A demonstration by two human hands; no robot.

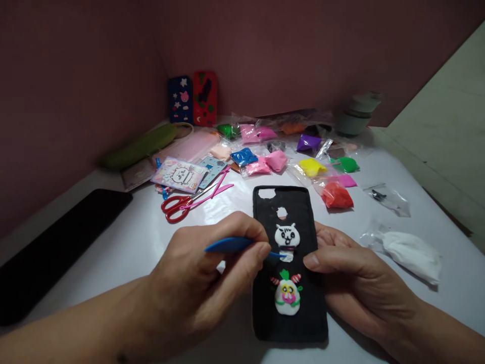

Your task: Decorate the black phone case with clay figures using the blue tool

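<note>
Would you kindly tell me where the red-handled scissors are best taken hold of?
Probably by the red handle loops, coming from the near side: they lie toward the person, while the blades point away among pink tools. The left hand is nearer, but holds a blue tool.

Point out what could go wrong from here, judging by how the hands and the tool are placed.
The blue tool in the left hand has its tip at the small white piece; too much pressure might dent or shift it.

The white head sits just above, so a slip could mark it.

The right hand holds the black case by one side; a loose grip might let it turn.
</note>
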